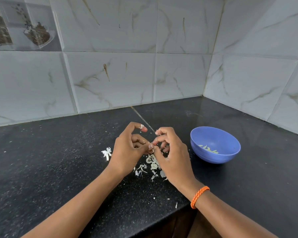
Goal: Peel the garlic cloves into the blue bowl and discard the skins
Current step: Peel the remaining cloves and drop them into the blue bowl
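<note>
My left hand and my right hand meet over the black counter, fingertips pinched together on a small garlic clove that is almost fully hidden between them. A flake of skin clings to my left index fingertip. White garlic skins lie scattered on the counter under and between my hands, and a separate tuft of skin lies left of my left hand. The blue bowl stands to the right of my right hand, with a few pale peeled cloves inside.
The black speckled counter runs into a corner of grey marbled wall tiles. Its front edge drops off at the lower right, beneath my right forearm. An orange bracelet circles my right wrist.
</note>
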A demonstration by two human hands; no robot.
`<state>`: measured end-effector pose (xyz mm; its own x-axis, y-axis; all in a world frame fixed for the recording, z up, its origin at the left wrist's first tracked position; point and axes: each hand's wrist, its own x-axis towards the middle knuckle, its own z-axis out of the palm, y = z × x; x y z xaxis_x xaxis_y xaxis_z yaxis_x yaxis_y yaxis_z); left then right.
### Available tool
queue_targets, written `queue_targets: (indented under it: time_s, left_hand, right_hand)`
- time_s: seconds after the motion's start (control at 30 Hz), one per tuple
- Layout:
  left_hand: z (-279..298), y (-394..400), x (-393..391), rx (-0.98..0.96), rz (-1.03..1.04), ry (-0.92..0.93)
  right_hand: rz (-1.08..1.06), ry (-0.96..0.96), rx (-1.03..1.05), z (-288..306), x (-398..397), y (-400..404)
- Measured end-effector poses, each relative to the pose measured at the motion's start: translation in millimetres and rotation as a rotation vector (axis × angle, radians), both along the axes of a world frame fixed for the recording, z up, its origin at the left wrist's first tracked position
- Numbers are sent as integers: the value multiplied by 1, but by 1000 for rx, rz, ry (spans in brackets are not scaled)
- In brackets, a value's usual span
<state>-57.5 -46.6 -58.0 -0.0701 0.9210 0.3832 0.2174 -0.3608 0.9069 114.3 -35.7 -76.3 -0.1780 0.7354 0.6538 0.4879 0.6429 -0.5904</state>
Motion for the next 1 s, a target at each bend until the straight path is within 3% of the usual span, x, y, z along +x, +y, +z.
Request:
queue_targets:
  time_s: [0.17,0.73,1.0]
  left_hand:
    - [1,-5,6,7,30,31]
    - [4,-11,8,18,64,35]
    - [3,-11,10,10,52,2]
  right_hand:
    - [-110,-33,55,4,-1,0]
    - [-38,-33,43,6,2,3]
    - [-4,128,-40,12,-1,1]
